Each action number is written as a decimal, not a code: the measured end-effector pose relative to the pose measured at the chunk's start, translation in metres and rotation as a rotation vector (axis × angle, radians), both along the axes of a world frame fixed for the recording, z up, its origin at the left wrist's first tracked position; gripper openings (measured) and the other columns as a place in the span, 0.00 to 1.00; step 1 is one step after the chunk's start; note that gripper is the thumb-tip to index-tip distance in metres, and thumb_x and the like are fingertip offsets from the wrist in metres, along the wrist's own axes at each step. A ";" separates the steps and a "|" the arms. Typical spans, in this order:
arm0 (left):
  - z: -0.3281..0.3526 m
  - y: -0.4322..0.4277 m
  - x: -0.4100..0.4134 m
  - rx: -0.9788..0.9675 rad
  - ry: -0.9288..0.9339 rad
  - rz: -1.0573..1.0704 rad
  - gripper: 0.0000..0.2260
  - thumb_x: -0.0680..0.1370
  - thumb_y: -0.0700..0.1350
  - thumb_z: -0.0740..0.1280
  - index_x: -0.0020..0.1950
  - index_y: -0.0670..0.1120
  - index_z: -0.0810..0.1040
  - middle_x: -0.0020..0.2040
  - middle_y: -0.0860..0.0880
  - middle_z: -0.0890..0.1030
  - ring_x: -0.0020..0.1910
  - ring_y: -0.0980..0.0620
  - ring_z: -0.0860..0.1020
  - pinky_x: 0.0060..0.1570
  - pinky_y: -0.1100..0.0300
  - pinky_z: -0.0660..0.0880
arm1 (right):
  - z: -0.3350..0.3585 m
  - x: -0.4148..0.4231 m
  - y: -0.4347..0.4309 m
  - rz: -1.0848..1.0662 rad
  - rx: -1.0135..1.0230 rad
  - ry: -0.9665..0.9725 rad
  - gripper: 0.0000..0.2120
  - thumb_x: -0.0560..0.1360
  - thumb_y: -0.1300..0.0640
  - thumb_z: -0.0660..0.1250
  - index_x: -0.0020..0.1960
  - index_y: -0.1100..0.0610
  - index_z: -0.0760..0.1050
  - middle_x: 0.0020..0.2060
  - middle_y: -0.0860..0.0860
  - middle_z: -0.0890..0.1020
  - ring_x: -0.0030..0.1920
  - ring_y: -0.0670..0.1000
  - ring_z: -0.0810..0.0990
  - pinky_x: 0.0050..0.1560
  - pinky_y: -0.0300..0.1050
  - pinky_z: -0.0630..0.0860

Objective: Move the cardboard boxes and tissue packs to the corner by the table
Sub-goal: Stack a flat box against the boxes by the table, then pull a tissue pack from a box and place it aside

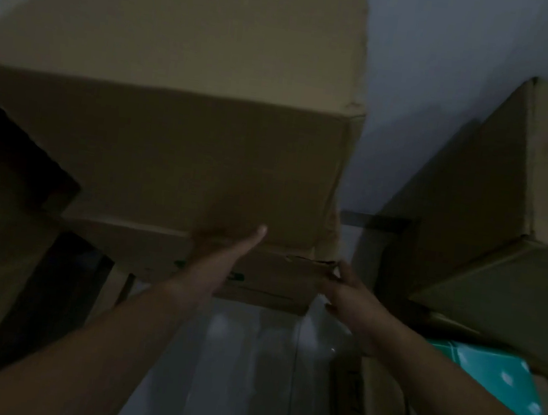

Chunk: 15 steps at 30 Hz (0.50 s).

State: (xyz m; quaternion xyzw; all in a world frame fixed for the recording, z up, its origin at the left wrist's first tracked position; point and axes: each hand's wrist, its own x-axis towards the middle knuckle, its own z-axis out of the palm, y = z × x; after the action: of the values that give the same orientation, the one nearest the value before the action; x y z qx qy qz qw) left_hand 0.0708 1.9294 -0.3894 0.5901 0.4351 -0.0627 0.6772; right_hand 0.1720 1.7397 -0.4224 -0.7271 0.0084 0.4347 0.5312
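The view is dim. At the bottom centre lies a glossy, pale surface [228,374] with soft reflections; what it is I cannot tell. At the lower right sits a teal pack [503,377], smooth and dotted with white.

Both bare forearms reach up the frame. The left hand [225,256] lies flat against the big box [169,153], fingers [259,232] straight and released, pressing its lower front edge. The right hand [348,292] has its fingers curled, grasping the torn, ragged corner of the low box [267,282], a flat brown carton with green print, right under the big box.

The big box is matte corrugated cardboard and fills the upper left and centre. A third box [508,201] tilts at the right edge, against a plain grey wall [437,72].
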 end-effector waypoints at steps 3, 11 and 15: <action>-0.009 -0.027 -0.023 0.059 0.083 -0.106 0.52 0.58 0.75 0.70 0.75 0.49 0.63 0.71 0.50 0.71 0.69 0.48 0.70 0.69 0.47 0.68 | 0.010 -0.004 -0.040 0.030 -0.032 0.001 0.40 0.76 0.60 0.68 0.79 0.46 0.47 0.77 0.49 0.59 0.73 0.53 0.66 0.62 0.43 0.69; -0.017 -0.180 0.004 0.049 0.193 -0.362 0.41 0.73 0.58 0.70 0.79 0.53 0.49 0.78 0.54 0.57 0.75 0.52 0.61 0.59 0.62 0.63 | 0.037 -0.003 -0.252 0.130 -0.197 -0.532 0.37 0.76 0.58 0.69 0.73 0.34 0.52 0.66 0.26 0.61 0.62 0.28 0.67 0.59 0.25 0.63; -0.018 -0.225 0.034 0.113 0.166 -0.477 0.35 0.74 0.58 0.69 0.76 0.55 0.56 0.69 0.60 0.67 0.64 0.58 0.70 0.58 0.65 0.66 | 0.038 0.012 -0.332 0.053 -0.358 -0.576 0.34 0.75 0.59 0.70 0.72 0.36 0.59 0.65 0.39 0.72 0.57 0.38 0.75 0.53 0.29 0.67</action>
State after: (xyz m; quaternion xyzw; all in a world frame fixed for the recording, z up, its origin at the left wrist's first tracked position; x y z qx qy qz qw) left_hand 0.1049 1.7043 -0.4074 0.7056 0.3406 -0.2445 0.5713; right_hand 0.1836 1.4076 -0.3847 -0.9017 -0.0847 0.2170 0.3642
